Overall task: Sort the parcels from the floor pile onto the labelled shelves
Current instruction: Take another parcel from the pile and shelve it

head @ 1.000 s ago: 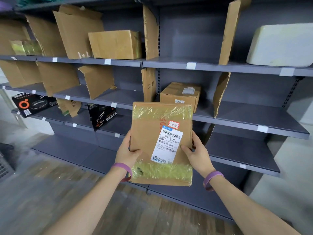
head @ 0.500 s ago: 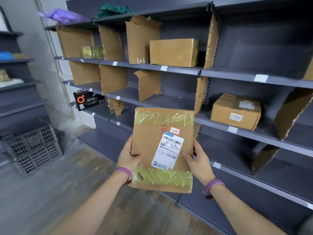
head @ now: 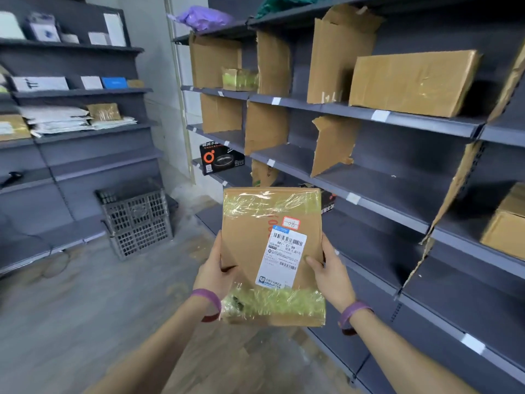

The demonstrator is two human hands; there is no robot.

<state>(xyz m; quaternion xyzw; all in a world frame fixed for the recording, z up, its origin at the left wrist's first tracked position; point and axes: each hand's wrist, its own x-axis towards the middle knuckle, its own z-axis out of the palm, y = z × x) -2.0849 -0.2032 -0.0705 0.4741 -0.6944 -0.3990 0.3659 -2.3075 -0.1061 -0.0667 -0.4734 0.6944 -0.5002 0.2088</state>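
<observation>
Obs. – head view. Flat brown parcel (head: 250,245) is being held upright in the air, low centre of view, above the wooden floor (head: 85,308) and in front of the grey shelving (head: 397,120).

- Left hand (head: 214,273) is gripping the parcel's 9 o'clock edge and right hand (head: 331,273) its 3 o'clock edge. Each thumb is pressing on the front face; the other fingers are wrapping behind, out of sight, so each hand is pinching an edge.
- Yellowish tape is banding the parcel's top and bottom. A white shipping label (head: 285,257) is sitting right of centre, with a red-bordered sticker (head: 291,223) at its 12 o'clock.

Compartments, by direction from the parcel – cardboard dividers (head: 267,126) are splitting the shelves into bays:
- 1 o'clock, upper shelf: a large cardboard box (head: 412,81) is lying alone in its bay.
- 12 o'clock, same shelf: a small taped box (head: 240,79) is sitting between two dividers.
- 11 o'clock, lower shelf: a black printed box (head: 220,160) is occupying the end bay.
- 3 o'clock, frame edge: a brown carton (head: 505,223) is resting in its bay.
- Top shelf: a purple bag (head: 203,17) is lying beside a green one (head: 284,2).

10 o'clock: a grey slatted crate (head: 139,220) is standing tilted on the floor; its contents cannot be made out. Behind it, a second shelf unit (head: 85,129) is carrying stacked mailers (head: 56,118).
</observation>
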